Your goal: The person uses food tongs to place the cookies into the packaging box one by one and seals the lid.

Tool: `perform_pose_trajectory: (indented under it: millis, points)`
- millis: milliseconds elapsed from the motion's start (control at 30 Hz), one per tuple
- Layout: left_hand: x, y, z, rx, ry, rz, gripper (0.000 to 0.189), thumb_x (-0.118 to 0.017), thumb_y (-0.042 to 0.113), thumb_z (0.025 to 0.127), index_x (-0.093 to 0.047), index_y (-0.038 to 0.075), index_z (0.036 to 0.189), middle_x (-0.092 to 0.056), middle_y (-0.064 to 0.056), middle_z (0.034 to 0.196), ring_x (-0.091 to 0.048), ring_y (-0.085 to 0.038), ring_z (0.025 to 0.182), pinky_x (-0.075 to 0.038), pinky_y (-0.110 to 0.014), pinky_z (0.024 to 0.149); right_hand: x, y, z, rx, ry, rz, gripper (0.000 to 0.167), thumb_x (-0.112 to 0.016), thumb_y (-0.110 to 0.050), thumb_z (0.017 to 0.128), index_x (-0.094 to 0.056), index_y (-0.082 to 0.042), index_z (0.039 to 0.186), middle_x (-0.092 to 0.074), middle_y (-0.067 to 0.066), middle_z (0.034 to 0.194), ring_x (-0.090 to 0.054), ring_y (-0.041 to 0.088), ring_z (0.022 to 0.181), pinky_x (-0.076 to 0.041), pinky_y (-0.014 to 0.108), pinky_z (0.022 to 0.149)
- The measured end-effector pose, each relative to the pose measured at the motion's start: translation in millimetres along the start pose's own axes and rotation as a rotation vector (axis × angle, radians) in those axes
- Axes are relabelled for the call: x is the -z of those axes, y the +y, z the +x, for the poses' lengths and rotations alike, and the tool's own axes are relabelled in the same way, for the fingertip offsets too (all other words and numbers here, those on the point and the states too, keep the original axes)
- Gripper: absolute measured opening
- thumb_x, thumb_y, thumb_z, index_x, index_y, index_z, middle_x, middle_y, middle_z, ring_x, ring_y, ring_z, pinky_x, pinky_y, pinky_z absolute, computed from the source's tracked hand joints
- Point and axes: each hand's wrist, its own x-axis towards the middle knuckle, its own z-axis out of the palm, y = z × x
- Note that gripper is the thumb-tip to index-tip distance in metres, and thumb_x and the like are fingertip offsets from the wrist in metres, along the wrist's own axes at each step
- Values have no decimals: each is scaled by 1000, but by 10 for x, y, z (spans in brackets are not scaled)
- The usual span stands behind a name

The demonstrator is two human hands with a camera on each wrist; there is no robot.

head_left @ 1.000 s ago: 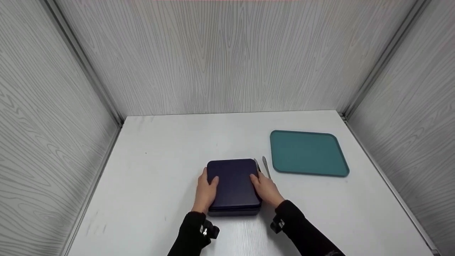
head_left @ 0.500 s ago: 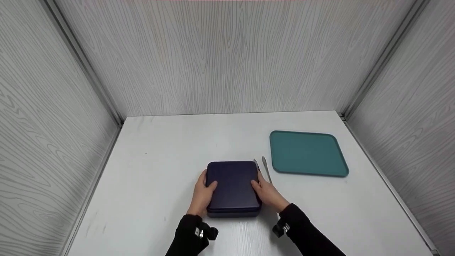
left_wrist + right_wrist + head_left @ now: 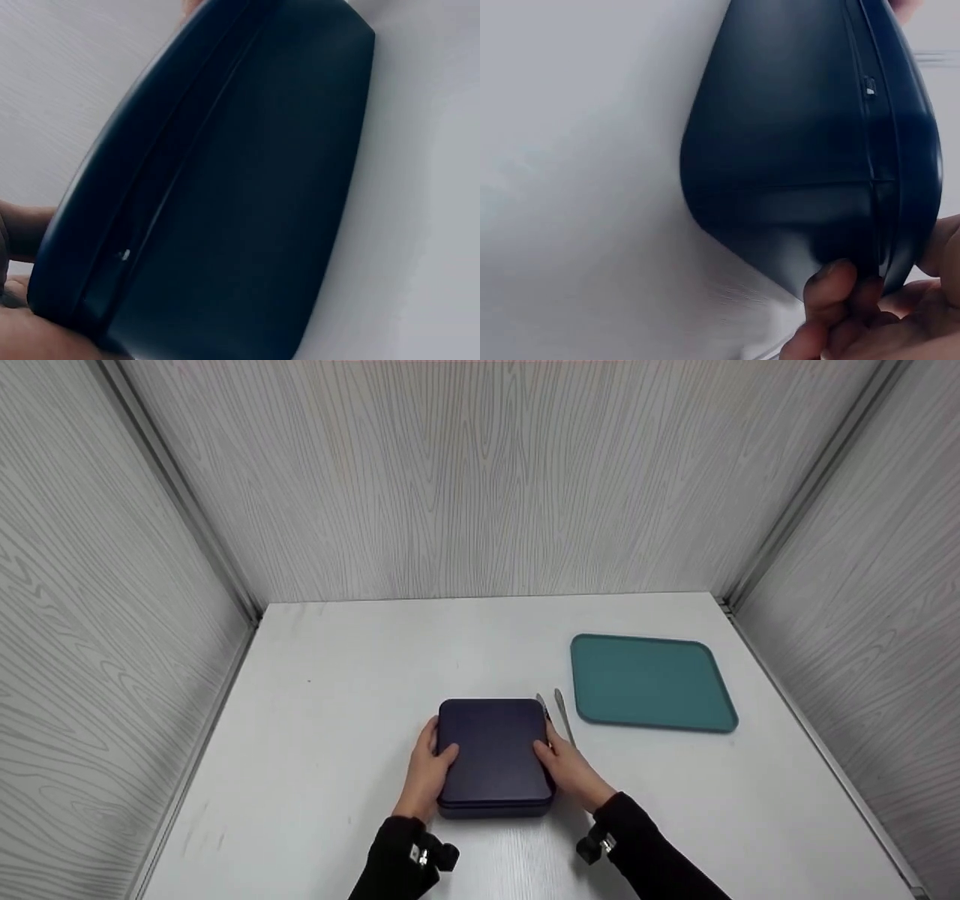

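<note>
A dark navy box (image 3: 493, 761) with rounded corners and a closed lid sits near the front middle of the table. My left hand (image 3: 425, 771) grips its left side, thumb over the top edge. On the opposite side my right hand (image 3: 571, 771) holds it the same way, thumb on the lid. In the left wrist view, the box's front wall (image 3: 255, 172) shows a seam below the lid and a small pale speck. Fingers (image 3: 831, 285) curl against the box's corner in the right wrist view.
Two slim metal utensils, one (image 3: 562, 712) plainer to see, lie just right of the box, partly hidden by my right hand. A green rectangular tray (image 3: 652, 682) lies farther back on the right. Grey wood-grain panels (image 3: 480, 480) stand at the back and both sides.
The box has shifted very slightly toward me, and both hands have moved with it, keeping their hold. The tray and utensils stay in place.
</note>
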Motion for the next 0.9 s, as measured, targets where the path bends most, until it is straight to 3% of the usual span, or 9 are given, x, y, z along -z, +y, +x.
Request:
perform_pose_trajectory:
  millis: [200, 467, 667, 900]
  points:
    - [42, -40, -12, -11, -23, -11, 72, -54, 6, 104, -15, 10, 165, -13, -14, 171, -11, -28, 158, -15, -46, 127, 1, 15, -11, 9, -51, 58, 66, -41, -22, 112, -4, -4, 164, -13, 19, 170, -7, 33, 157, -9, 53, 127]
    - [92, -87, -4, 2, -84, -128, 73, -51, 1, 103, -13, 11, 165, -8, -14, 172, -6, -29, 158, -12, -47, 128, -11, 1, 11, 10, -41, 12, 67, -42, -19, 112, -4, 2, 162, -11, 24, 168, -8, 37, 156, -10, 54, 126]
    - [80, -136, -6, 7, -100, -227, 74, -49, -4, 102, -13, 11, 165, -6, -13, 172, -5, -28, 158, -12, -46, 128, -18, 22, 14, 28, -51, 44, 66, -40, -16, 112, -1, -3, 164, -11, 19, 170, -6, 33, 157, -9, 51, 127]
    - [28, -81, -31, 7, -54, -98, 70, -46, 4, 106, -11, 12, 165, -5, -13, 172, -4, -28, 159, -9, -46, 128, -20, 20, -14, -4, -60, 68, 68, -40, -20, 112, 0, -2, 163, -4, 19, 171, -1, 33, 157, -7, 53, 127]
